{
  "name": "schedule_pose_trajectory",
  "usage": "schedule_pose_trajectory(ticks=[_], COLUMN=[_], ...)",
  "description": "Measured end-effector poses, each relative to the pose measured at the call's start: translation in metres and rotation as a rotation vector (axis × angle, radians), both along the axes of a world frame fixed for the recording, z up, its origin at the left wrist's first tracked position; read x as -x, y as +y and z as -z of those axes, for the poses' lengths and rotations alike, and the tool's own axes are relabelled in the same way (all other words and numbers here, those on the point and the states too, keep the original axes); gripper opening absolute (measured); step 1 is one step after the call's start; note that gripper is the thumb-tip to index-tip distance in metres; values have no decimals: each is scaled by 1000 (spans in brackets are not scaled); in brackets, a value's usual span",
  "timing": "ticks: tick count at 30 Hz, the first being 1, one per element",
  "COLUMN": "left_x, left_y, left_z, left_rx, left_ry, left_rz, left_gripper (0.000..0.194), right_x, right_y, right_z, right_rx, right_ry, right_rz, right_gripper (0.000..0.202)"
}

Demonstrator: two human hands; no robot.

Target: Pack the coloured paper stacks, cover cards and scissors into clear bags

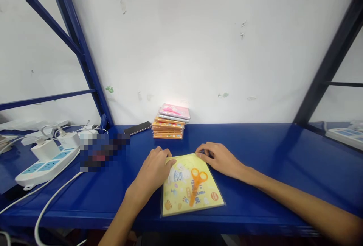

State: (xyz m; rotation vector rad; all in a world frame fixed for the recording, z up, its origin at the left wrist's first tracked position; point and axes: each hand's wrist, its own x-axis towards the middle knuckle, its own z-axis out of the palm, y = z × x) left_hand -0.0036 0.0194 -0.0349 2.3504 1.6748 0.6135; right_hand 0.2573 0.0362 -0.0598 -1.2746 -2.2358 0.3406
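Note:
A yellow children's paper-craft pack (181, 196) in a clear plastic sleeve lies on the blue tabletop near its front edge. Its cover shows a white cartoon animal, and orange scissors (195, 187) lie on the cover, apparently under the sleeve. My left hand (155, 168) grips the pack's far left corner, thumb on top. At the far right corner, my right hand (219, 159) pinches the edge between curled fingers and thumb. Parts of the far edge are covered by my fingers.
Behind the pack, a stack of similar packs (168, 129), orange below and pink on top, stands near the wall. A black phone (138, 128) lies to its left. A white power strip (48, 168) with chargers and cables occupies the left side. Blue metal posts (89, 68) frame the table.

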Motion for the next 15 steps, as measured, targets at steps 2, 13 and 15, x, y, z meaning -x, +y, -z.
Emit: schedule_pose_trajectory(ticks=[2, 13, 15], left_x=[-1, -14, -16], left_y=[1, -2, -3], left_z=[0, 6, 6], left_rx=[-19, -107, -103], left_ry=[45, 152, 171], left_rz=[-1, 172, 202], left_gripper=[25, 48, 43], right_x=[-1, 0, 1], right_y=[2, 1, 0], right_z=[1, -2, -4], right_rx=[-78, -121, -120], right_ry=[-51, 17, 11], right_rz=[42, -48, -58], right_gripper=[29, 19, 20])
